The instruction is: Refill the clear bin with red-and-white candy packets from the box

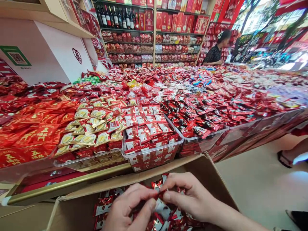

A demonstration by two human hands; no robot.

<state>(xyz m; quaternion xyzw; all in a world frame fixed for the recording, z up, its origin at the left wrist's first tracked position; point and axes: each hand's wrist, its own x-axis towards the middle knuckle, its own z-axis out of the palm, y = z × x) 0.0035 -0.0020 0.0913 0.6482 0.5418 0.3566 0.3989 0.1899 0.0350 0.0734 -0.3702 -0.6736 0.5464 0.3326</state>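
Both hands are over an open cardboard box (72,211) that holds many small red and white candy packets (103,205). My left hand (132,208) and my right hand (185,195) meet at their fingertips, thumbs and index fingers pinched on a small red and white packet (162,207). Its upper edge is partly hidden by the fingers. Just beyond the box stands a clear plastic bin (154,150) with similar red and white packets (145,130) laid in neat rows.
Gold packets (88,139) and red packets (31,138) lie left of the bin, dark red ones (192,112) to its right. Shelves (154,35) with bottles and boxes stand behind. A person (214,51) is at the far right side. Someone's foot (285,158) shows at right.
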